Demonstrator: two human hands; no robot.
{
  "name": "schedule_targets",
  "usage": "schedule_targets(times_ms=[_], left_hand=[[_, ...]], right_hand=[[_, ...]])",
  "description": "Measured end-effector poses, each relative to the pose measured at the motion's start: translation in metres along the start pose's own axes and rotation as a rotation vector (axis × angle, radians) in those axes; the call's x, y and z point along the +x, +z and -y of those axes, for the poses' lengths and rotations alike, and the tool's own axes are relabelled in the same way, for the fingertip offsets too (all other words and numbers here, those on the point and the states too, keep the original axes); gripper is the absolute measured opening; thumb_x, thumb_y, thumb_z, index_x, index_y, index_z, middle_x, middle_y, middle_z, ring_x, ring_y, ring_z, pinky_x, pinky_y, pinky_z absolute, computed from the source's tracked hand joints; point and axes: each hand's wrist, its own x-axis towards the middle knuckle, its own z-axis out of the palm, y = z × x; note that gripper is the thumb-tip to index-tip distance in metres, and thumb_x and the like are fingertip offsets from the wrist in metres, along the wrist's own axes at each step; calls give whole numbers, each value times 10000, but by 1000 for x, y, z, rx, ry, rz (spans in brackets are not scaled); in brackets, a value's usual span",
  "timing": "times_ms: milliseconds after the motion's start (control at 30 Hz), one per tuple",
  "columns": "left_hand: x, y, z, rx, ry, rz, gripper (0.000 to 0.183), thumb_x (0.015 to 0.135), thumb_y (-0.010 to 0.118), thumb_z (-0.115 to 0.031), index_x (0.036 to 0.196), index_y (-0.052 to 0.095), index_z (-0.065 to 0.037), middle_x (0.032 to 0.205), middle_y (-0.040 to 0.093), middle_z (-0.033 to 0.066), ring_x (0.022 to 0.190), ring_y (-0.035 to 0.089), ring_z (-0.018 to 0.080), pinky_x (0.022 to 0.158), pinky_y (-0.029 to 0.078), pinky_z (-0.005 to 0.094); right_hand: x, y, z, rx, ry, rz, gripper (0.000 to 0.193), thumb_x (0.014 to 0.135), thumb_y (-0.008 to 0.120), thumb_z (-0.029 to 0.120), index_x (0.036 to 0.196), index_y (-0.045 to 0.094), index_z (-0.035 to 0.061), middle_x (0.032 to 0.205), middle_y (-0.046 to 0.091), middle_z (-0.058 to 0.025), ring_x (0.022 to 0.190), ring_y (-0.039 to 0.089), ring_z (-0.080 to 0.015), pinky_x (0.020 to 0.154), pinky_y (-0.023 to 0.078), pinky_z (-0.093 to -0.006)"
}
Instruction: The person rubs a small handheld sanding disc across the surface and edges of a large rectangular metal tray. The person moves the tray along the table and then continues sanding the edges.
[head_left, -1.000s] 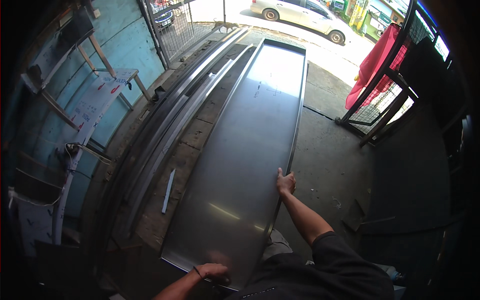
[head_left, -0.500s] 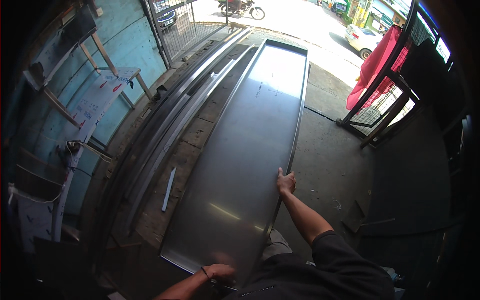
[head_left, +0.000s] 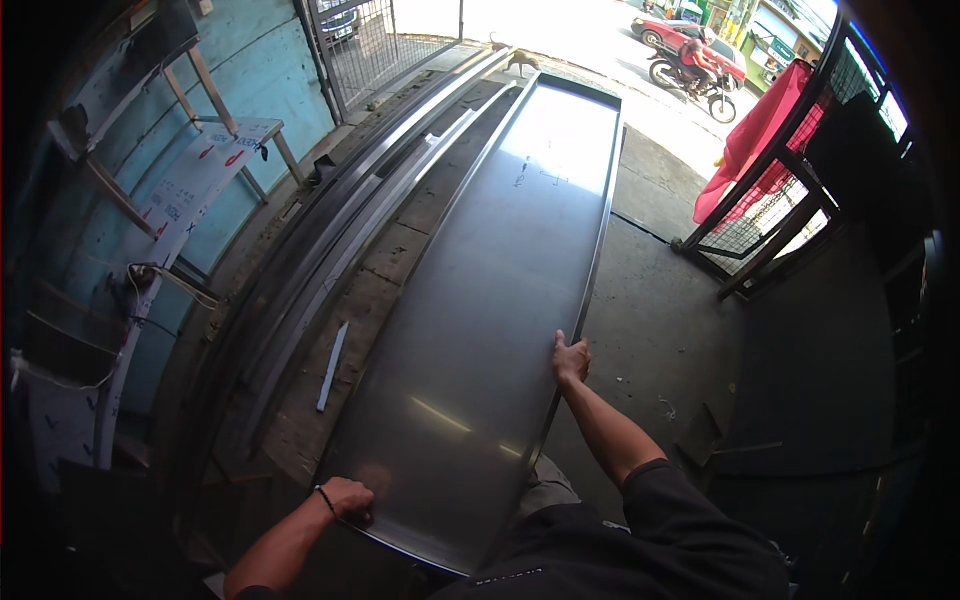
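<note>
A long, shallow sheet-metal tray (head_left: pixel 470 310) with upturned edges stretches away from me, its far end bright with reflected daylight and carrying dark marks. My right hand (head_left: pixel 572 360) is wrapped over the tray's right rim, thumb on the inner side. At the near left corner, my left hand (head_left: pixel 348 497), with a dark band at the wrist, is closed around the near rim; its fingertips are partly hidden.
Long metal profiles (head_left: pixel 400 150) lie on the floor to the left, near a thin pale strip (head_left: pixel 333 366). A film-covered panel (head_left: pixel 190 190) stands by the blue wall. At right is a mesh gate (head_left: pixel 770 215) with red cloth (head_left: pixel 745 140). Outside, a motorcycle (head_left: pixel 692 77) passes an animal (head_left: pixel 522 62).
My left hand has moved left along the near rim to the corner and closed on it. My right hand stays on the right rim. Outside, the motorcycle has moved right and a red car appears.
</note>
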Motion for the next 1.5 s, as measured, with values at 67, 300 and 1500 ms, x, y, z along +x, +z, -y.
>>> schedule_targets(times_ms=[67, 300, 1500], left_hand=[[-2, 5, 10, -1, -28, -7, 424, 858, 679, -490, 1074, 752, -133, 1059, 739, 146, 1045, 697, 341, 864, 564, 461], [-16, 5, 32, 39, -158, -106, 364, 772, 766, -392, 989, 766, -100, 1016, 740, 185, 977, 720, 357, 842, 584, 472], [-11, -3, 24, -86, -130, -1, 438, 840, 701, -492, 1129, 748, -166, 1080, 737, 138, 1072, 686, 337, 915, 550, 467]], right_hand=[[-1, 0, 0, 1, -2, 7, 668, 912, 632, 544, 1305, 551, 10, 1232, 656, -222, 1173, 625, -390, 1023, 458, -485], [3, 2, -2, -5, -1, -13, 661, 913, 631, 540, 1301, 555, 10, 1230, 657, -223, 1170, 625, -395, 1021, 461, -485], [2, 1, 0, -10, -2, -12, 625, 911, 639, 514, 1263, 564, 3, 1213, 661, -228, 1162, 629, -394, 1015, 463, -496]])
